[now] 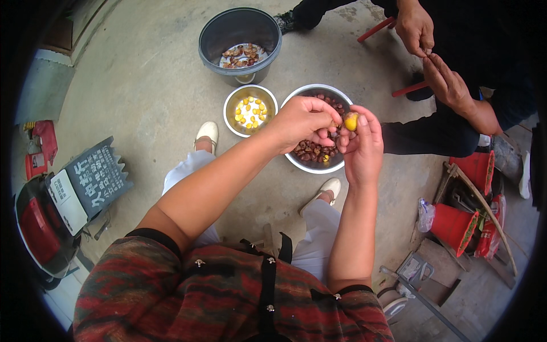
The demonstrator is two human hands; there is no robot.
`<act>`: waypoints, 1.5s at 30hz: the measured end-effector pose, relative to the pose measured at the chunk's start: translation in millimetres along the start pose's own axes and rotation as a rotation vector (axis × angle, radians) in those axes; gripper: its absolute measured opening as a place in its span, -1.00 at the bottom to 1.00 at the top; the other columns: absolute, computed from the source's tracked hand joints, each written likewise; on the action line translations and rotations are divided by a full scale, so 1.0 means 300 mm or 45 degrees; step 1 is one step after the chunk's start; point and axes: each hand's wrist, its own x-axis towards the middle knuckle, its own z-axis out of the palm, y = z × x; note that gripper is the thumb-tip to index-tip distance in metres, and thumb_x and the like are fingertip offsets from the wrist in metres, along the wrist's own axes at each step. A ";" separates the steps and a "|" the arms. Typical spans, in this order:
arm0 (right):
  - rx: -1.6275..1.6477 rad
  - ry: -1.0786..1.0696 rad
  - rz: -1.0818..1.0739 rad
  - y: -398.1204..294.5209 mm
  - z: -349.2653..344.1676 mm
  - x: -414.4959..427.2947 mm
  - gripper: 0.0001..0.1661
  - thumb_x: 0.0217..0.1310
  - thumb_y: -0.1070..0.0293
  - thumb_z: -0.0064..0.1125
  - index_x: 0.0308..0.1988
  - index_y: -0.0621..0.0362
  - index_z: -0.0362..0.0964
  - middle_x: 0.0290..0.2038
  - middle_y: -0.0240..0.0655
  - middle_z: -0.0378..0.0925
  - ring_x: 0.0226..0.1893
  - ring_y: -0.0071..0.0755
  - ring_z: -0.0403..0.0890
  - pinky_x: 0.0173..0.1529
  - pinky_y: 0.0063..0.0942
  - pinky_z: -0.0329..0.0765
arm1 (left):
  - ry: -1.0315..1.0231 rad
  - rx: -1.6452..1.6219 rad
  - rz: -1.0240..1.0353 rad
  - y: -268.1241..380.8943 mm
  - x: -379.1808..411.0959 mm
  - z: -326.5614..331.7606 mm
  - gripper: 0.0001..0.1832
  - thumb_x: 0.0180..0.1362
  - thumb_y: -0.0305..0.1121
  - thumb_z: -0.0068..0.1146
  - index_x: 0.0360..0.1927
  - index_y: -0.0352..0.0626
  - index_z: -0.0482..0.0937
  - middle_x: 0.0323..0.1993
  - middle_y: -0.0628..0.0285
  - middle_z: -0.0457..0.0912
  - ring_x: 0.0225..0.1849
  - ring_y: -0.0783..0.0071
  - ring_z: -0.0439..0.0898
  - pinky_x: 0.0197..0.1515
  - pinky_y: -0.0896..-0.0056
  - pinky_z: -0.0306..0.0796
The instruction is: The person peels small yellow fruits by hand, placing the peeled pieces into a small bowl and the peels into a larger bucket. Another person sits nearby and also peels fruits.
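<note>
Between the thumb and fingers of my right hand (363, 143) is a peeled yellow chestnut (351, 122), with some brownish skin at its top. Close beside it, my left hand (304, 122) pinches what looks like a small bit of chestnut skin (334, 124); the fingers partly hide it. Both hands are above a steel bowl (314, 170) of brown chestnuts (314, 153), one of them showing yellow. To the left stands a smaller steel bowl (227, 112) with several peeled yellow chestnuts (251, 112) spread over its bottom.
Behind the bowls, a dark plastic bucket (267, 68) holds brown shells (243, 55). At the right, another person's hands (431, 55) meet at the fingertips, above a dark-trousered leg (427, 134). Red buckets (453, 226) and tools lie lower right; a vehicle's rear (40, 231) is at left.
</note>
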 end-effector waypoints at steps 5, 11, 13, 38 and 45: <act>-0.399 0.089 -0.121 0.011 0.013 -0.003 -0.76 0.25 0.36 0.03 -0.10 0.21 0.44 -0.39 -0.48 0.47 -0.53 -0.78 0.36 -0.49 -0.80 0.30 | 0.045 -0.052 0.037 -0.008 -0.001 0.008 -0.85 0.13 -0.47 0.08 -0.27 -0.35 0.54 -0.43 0.22 0.53 -0.47 0.65 0.50 -0.35 0.51 0.61; -0.537 0.073 -0.178 0.018 0.010 -0.004 -0.77 0.22 0.40 0.07 -0.13 0.23 0.48 -0.35 -0.48 0.50 -0.43 -0.74 0.43 -0.36 -0.79 0.36 | 0.046 0.080 0.070 0.001 -0.006 0.000 -0.83 0.11 -0.46 0.10 -0.27 -0.36 0.53 -0.44 0.21 0.55 -0.49 0.63 0.53 -0.38 0.56 0.59; -0.567 0.063 -0.210 0.026 0.011 -0.003 -0.77 0.21 0.42 0.08 -0.13 0.24 0.49 -0.33 -0.46 0.51 -0.37 -0.69 0.46 -0.29 -0.74 0.39 | 0.052 0.125 0.072 0.003 -0.009 -0.003 -0.84 0.09 -0.46 0.10 -0.28 -0.36 0.54 -0.45 0.21 0.56 -0.51 0.61 0.55 -0.42 0.60 0.56; 0.074 -0.030 0.077 0.019 0.034 0.013 -0.65 0.33 0.24 -0.12 -0.05 0.28 0.37 -0.53 -0.44 0.37 -0.61 -0.71 0.30 -0.59 -0.73 0.20 | 0.059 0.063 0.128 0.016 -0.025 0.001 -0.84 0.07 -0.50 0.01 -0.28 -0.33 0.53 -0.51 0.24 0.56 -0.58 0.56 0.58 -0.55 0.69 0.41; 0.066 0.018 0.076 0.022 0.038 0.017 -0.65 0.33 0.24 -0.11 -0.06 0.27 0.38 -0.48 -0.45 0.42 -0.56 -0.73 0.34 -0.56 -0.74 0.25 | 0.081 -0.072 0.102 0.011 -0.017 0.006 -0.84 0.13 -0.45 0.03 -0.29 -0.36 0.52 -0.45 0.21 0.55 -0.52 0.62 0.54 -0.44 0.59 0.55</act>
